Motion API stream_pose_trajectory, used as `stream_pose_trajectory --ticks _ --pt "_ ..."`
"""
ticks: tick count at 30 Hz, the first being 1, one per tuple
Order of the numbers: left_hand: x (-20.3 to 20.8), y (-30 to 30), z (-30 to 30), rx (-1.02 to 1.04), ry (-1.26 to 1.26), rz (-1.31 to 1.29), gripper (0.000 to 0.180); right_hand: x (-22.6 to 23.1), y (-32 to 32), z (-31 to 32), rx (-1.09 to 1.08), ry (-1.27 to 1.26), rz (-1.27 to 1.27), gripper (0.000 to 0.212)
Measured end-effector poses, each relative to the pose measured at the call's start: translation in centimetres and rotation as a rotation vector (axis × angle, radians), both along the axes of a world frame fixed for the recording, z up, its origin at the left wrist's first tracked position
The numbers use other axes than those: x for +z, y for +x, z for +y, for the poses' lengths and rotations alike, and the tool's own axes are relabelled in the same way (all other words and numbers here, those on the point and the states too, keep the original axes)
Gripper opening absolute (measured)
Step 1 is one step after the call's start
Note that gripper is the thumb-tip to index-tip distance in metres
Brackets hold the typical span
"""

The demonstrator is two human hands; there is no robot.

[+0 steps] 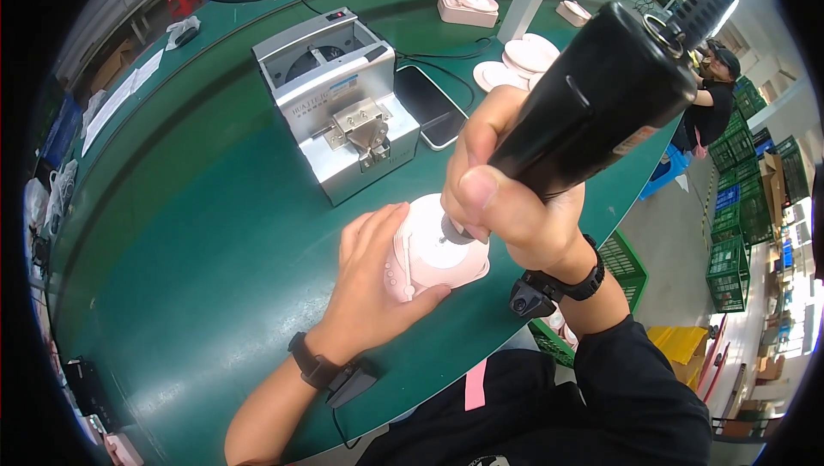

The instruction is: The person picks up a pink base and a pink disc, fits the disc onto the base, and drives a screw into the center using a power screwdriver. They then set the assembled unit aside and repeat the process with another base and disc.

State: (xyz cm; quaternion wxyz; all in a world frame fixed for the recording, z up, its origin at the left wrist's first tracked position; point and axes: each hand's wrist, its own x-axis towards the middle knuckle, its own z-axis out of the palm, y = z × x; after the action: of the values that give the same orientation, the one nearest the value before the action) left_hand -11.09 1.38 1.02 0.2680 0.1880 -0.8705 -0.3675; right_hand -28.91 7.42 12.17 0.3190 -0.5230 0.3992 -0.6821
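Note:
My right hand (502,191) grips a black electric screwdriver (601,97) that stands nearly upright, its tip down on a round pale pink and white plastic part (442,251). My left hand (369,290) holds that part from its left side, fingers wrapped around the rim, pressing it onto the green table (197,234). The screwdriver's tip is hidden behind my right fingers. Both wrists wear black bands with small devices.
A grey metal screw feeder box (339,101) stands just beyond the part. A black phone (429,105) lies to its right. Several pink-white round parts (524,58) lie at the back. Green crates (738,234) and another person (712,97) are on the right.

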Motion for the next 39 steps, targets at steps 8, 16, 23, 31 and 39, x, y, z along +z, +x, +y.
stream_pose_trajectory --ticks 8,16,23,31,39 --pt "2.3 -0.5 -0.5 -0.026 -0.095 -0.153 0.1 0.6 -1.7 -0.2 -0.003 -0.174 0.225 0.023" --pt "7.1 5.3 -3.4 -0.061 -0.133 -0.551 0.118 1.3 -2.6 -1.0 -0.015 0.044 -0.12 0.022" --pt "6.1 10.0 -11.0 -0.009 0.128 -0.573 0.125 0.3 -6.9 -1.2 -0.058 0.119 -0.078 0.022" --pt "2.1 16.8 -18.1 0.382 0.157 -0.166 0.114 -3.5 -11.0 -2.2 -0.005 0.195 -0.01 0.049" --pt "2.1 13.3 -15.5 0.807 -0.642 -0.57 0.065 -5.4 -22.4 -2.5 -0.693 0.189 0.594 0.057"
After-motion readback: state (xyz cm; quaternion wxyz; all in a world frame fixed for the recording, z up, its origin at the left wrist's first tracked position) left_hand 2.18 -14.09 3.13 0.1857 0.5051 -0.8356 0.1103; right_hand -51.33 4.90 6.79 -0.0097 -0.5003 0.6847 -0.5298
